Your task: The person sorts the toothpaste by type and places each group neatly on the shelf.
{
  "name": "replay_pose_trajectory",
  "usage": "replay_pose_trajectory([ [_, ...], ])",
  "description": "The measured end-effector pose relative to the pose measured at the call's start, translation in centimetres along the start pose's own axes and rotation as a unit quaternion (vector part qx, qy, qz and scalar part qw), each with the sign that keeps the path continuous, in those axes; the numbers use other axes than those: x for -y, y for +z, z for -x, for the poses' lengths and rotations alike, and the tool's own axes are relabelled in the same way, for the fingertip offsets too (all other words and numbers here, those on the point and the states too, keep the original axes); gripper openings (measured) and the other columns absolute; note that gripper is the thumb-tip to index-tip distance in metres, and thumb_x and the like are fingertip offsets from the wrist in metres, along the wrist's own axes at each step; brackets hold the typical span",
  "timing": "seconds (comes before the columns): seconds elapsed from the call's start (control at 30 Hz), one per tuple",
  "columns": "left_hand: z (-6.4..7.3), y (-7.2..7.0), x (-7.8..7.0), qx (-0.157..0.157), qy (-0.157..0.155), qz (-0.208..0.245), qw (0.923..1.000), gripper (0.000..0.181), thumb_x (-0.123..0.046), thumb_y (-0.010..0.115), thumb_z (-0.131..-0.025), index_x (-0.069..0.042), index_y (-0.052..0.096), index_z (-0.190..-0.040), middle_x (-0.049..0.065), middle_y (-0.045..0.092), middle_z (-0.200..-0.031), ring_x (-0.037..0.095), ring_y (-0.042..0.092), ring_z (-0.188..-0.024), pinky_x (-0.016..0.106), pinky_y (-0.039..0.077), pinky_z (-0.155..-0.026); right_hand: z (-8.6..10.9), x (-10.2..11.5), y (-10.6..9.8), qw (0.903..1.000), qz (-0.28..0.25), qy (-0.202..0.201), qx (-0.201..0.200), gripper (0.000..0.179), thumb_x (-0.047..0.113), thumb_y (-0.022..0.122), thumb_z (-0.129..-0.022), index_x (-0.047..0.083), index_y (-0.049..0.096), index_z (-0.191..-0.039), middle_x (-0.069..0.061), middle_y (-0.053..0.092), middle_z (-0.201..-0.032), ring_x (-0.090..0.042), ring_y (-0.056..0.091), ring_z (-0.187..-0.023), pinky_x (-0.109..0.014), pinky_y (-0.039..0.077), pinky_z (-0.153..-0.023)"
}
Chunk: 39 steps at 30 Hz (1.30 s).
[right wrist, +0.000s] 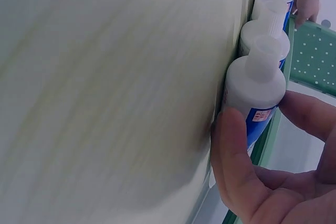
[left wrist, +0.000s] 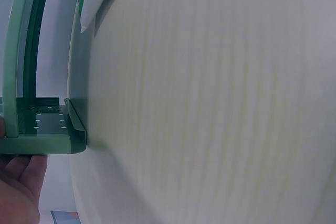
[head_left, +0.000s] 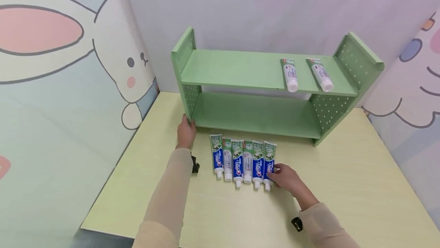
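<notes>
Currently my right hand (head_left: 288, 178) pinches the rightmost tube (head_left: 270, 152), a blue and green Crest one, with thumb and fingers on opposite sides of its body near the white cap. That tube lies on the pale table (head_left: 361, 171) at the end of a row of six, set in front of the green shelf (head_left: 233, 68), all with their caps toward me. Left of it in the row come two more blue and green tubes with a white and green tube (head_left: 248, 164) between them, then another white and green one, and last a blue and green tube (head_left: 217, 154) at the far left. My left hand (head_left: 186, 133) grips the low front part of the shelf's left side panel (head_left: 185, 76), fingers against its outer face. Up on the top board, toward the right, rest two white and green tubes (head_left: 290, 74) with a gap between them, caps at the front edge. I wear beige sleeves (head_left: 168, 190), and a rabbit drawing (head_left: 120, 61) covers the wall on my left.
</notes>
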<state>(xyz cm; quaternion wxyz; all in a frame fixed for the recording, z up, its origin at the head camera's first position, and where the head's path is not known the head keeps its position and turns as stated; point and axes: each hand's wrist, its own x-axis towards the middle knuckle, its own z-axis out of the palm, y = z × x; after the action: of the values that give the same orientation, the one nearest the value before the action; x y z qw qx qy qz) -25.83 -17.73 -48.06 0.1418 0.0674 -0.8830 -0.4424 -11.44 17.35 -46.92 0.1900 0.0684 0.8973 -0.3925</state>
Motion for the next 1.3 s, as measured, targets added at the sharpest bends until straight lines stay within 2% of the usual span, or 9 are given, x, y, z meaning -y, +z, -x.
replay_pose_trajectory([
  [0.3, 0.0, 0.1, -0.1, -0.001, -0.004, 0.000, 1.0000, 0.038, -0.016, 0.045, -0.104, -0.005, 0.041, -0.139, 0.024, 0.058, -0.127, 0.036, 0.062, -0.105, 0.048, 0.052, -0.082, 0.0, 0.0, 0.5, 0.9997, -0.021, 0.010, 0.001, 0.064, 0.022, 0.066, -0.091, -0.016, 0.038, -0.135, -0.027, 0.059, -0.113, -0.020, 0.060, -0.071, -0.036, 0.051, -0.063],
  [0.57, 0.1, 0.0, -0.1, -0.002, -0.001, -0.004, 1.0000, 0.038, -0.016, 0.045, -0.104, -0.004, 0.040, -0.139, 0.025, 0.057, -0.128, 0.038, 0.059, -0.111, 0.049, 0.050, -0.087, -0.1, 0.0, 1.1, 0.9992, -0.040, 0.009, 0.002, 0.067, 0.019, 0.066, -0.092, -0.016, 0.032, -0.138, -0.029, 0.057, -0.114, -0.023, 0.061, -0.075, -0.036, 0.054, -0.063],
  [0.87, 0.0, 0.0, 0.0, -0.007, 0.001, -0.004, 1.0000, 0.037, -0.015, 0.046, -0.103, -0.003, 0.041, -0.138, 0.025, 0.058, -0.127, 0.038, 0.058, -0.112, 0.050, 0.049, -0.088, -0.3, 0.0, 1.3, 0.9991, -0.042, 0.004, -0.003, 0.066, 0.016, 0.067, -0.091, -0.017, 0.033, -0.136, -0.028, 0.058, -0.112, -0.025, 0.062, -0.081, -0.036, 0.054, -0.066],
  [1.3, 0.1, -0.1, -0.2, -0.003, -0.006, 0.000, 1.0000, 0.037, -0.017, 0.046, -0.104, -0.004, 0.041, -0.138, 0.025, 0.057, -0.129, 0.038, 0.058, -0.112, 0.049, 0.049, -0.088, -0.4, 0.0, 0.9, 0.9971, -0.075, 0.006, 0.006, 0.066, 0.015, 0.070, -0.088, -0.019, 0.035, -0.134, -0.027, 0.060, -0.109, -0.022, 0.062, -0.073, -0.037, 0.054, -0.066],
])
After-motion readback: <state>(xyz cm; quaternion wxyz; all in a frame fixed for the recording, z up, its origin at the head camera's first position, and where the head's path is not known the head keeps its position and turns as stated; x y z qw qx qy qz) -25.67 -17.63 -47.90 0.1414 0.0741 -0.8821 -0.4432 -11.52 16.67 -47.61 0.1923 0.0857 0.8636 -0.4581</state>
